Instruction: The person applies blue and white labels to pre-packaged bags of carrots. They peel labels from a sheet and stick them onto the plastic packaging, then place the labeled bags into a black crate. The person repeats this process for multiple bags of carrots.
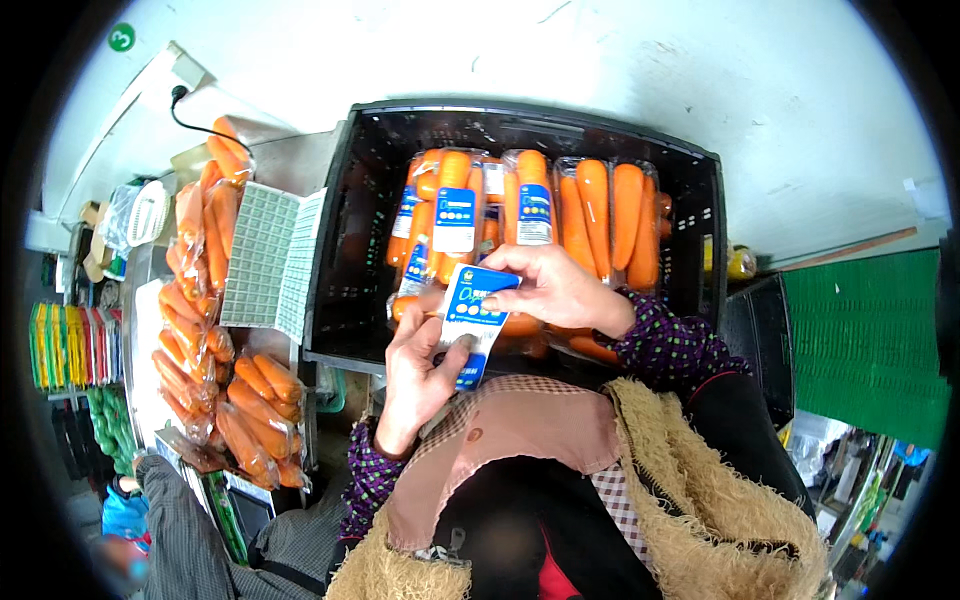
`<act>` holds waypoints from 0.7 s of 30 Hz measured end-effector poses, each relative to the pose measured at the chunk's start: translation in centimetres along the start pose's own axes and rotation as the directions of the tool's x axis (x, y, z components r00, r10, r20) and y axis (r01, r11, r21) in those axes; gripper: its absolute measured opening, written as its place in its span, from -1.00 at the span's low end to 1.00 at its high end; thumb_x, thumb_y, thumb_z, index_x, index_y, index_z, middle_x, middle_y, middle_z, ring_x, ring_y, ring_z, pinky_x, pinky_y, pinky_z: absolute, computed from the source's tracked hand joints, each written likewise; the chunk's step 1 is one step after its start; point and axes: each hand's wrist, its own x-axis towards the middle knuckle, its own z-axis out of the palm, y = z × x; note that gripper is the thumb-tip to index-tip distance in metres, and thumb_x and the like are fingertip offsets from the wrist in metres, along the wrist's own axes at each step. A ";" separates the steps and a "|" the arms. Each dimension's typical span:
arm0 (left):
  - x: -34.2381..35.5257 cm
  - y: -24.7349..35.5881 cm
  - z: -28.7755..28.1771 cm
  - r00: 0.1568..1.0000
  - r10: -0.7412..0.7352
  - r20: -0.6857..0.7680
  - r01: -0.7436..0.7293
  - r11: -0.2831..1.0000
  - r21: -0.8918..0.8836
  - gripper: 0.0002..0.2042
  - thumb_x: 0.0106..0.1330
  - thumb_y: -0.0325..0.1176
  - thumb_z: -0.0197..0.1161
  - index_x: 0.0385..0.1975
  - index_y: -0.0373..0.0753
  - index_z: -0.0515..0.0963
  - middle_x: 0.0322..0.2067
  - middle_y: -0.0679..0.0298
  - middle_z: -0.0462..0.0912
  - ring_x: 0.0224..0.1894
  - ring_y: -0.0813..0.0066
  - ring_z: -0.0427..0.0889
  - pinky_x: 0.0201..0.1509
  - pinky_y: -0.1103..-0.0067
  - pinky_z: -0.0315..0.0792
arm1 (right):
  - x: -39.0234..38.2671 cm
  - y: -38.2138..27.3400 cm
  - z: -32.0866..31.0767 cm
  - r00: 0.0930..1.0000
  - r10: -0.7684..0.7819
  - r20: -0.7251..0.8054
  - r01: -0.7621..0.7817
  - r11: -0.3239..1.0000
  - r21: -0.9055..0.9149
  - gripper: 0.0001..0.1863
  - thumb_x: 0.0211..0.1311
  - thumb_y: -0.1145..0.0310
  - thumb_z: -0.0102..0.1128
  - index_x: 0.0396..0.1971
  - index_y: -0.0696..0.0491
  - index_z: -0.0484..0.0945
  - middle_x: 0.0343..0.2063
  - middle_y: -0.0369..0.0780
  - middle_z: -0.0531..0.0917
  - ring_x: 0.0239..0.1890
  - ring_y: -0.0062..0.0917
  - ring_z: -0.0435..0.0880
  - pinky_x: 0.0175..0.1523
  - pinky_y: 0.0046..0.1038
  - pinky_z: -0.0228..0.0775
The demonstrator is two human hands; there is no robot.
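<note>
Label (482, 305), blue and white, in front of my wearer's chest, over the near side of the black crate (535, 117). Upright oblong, top leaning slightly right. Upper part solid blue: pale lettering, a row of small round marks under it. Pale band across the middle with fine print I can't resolve; blue again at the foot. Single piece or stack, I cannot tell.

Left grip (412, 372) closed on its lower part, thumb flat across the front, other fingers mostly hidden. Right grip (562, 283) pinched at the upper right, thumb over the face, fingers bent behind.

In the crate I count several clear-wrapped carrot packs (455, 205), some bearing similar blue-and-white labels. Left of the crate: gridded pale-green panel (262, 255), then bagged carrots (265, 410) heaped on the metal desk (305, 152).
</note>
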 end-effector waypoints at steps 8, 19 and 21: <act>0.8 1.1 2.6 0.961 -0.265 0.084 0.278 0.921 -0.272 -0.87 0.18 -0.46 0.38 -0.33 -0.36 0.64 -0.52 0.44 0.63 -0.46 0.77 0.48 -0.35 0.72 0.42 | -3.0 -0.8 -0.3 0.953 -0.240 -0.185 0.154 0.909 -0.386 -0.82 0.10 0.50 0.33 -0.27 0.16 0.60 -0.43 -0.23 0.66 -0.36 -0.58 0.65 -0.20 -0.55 0.49; -0.6 0.0 3.4 0.935 -0.319 0.156 0.354 0.869 -0.347 -0.78 0.23 -0.40 0.34 -0.21 -0.38 0.62 -0.39 0.29 0.70 -0.36 0.71 0.59 -0.25 0.65 0.50 | -0.9 6.3 -18.2 0.953 0.076 -0.295 -0.256 0.725 -0.639 -0.62 -0.16 0.32 0.48 -0.31 0.12 0.56 -0.47 -0.14 0.66 -0.42 -0.39 0.66 -0.31 -0.41 0.49; -1.0 -0.2 3.0 0.932 -0.336 0.134 0.362 0.870 -0.336 -0.78 0.26 -0.39 0.31 -0.19 -0.38 0.61 -0.37 0.30 0.69 -0.35 0.70 0.58 -0.24 0.65 0.49 | -0.2 6.7 -17.7 0.967 -0.010 -0.255 -0.207 0.556 -0.805 -0.60 -0.16 0.33 0.48 -0.30 0.13 0.53 -0.48 -0.08 0.65 -0.37 -0.29 0.66 -0.28 -0.35 0.48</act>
